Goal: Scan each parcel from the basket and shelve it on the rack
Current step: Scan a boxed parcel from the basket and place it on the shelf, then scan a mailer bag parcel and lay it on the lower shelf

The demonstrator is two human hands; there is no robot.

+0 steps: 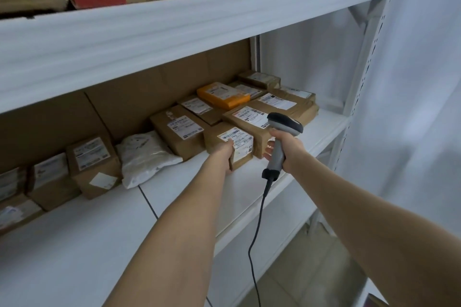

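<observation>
The left hand (225,155) is closed around the near left corner of a small brown parcel (240,147), thumb side uppermost, with its fingertips (229,142) on the white label on the parcel's top face. The parcel sits on the middle shelf (189,202) of the rack, in the front of the row. Its left side is against a larger brown box (178,132) and its right side against a flat brown parcel (254,117). The right hand (285,148) is wrapped around the grip of a grey scanner (284,129), just right of the parcel. The scanner head is raised above the flat brown parcel, and its black cable (258,222) hangs down past the shelf's front edge. Left of the larger box lie a white bag (147,157) and further brown boxes. An orange parcel (222,96) lies on the far stack. Bare shelf board extends from the parcel row to the near edge and continues at the right end up to the perforated upright (359,75). The upper shelf (174,32) overhangs the row and bounds the room above it.
</observation>
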